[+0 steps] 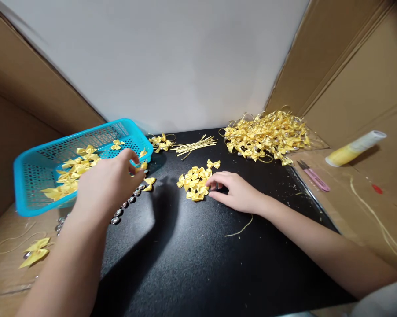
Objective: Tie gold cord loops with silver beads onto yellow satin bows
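Note:
My left hand (pixel 109 176) is raised beside the near right corner of a blue plastic basket (pixel 19 171). Its thumb and index finger are curled together around what looks like a small yellow ribbon bow (pixel 143 166). Another bow (pixel 149 184) lies on the black mat just below it. My right hand (pixel 236 190) rests at the right edge of a small pile of yellow bows (pixel 193 181), fingers bent and thumb apart from the index finger. Its fingertips touch or nearly touch the pile. A single bow (pixel 213 164) lies just behind the pile.
Silver bells or beads (pixel 117 215) lie by the basket. Gold twist ties (pixel 196 145) lie at the back, beside a heap of finished-looking bows with loops (pixel 267 136). Pink thread snips (pixel 313 176) and a yellow thread cone (pixel 353 149) are on the right, on cardboard.

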The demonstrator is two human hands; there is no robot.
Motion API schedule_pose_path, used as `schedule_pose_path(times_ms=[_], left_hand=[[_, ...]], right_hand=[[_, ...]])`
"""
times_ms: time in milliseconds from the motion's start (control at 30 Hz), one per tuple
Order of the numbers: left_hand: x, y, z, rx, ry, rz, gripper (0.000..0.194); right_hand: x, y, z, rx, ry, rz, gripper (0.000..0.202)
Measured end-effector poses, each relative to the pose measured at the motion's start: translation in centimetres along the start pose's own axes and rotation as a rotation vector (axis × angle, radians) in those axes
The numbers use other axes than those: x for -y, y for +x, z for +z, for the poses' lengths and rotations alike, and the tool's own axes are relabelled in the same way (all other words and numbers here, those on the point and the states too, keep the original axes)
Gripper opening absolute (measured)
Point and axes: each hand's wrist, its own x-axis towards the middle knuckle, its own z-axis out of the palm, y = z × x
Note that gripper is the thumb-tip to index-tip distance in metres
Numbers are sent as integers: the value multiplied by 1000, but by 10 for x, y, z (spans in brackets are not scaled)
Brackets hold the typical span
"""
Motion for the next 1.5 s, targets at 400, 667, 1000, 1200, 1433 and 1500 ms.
schedule_pose_path(times_ms=[400,667,1000,1200,1433,1500], left_hand=[[-25,-9,43,116,-79,441,31],[-42,-1,63,220,-254,808,11],[-41,1,67,200,-318,751,11],[-42,-6,60,222,-730,828,32],[-53,-11,73,294,-1095,550,23],[-56,-11,76,321,-1237,463,24]], right_hand=[[-9,0,40,-93,-437,-141,9],[-8,-1,39,-104,-393,-158,8],[-5,0,39,-229,-100,-112,9],[-9,7,30,-230,485,105,12],[-11,7,29,-143,732,156,23],[-11,6,28,-162,747,158,26]])
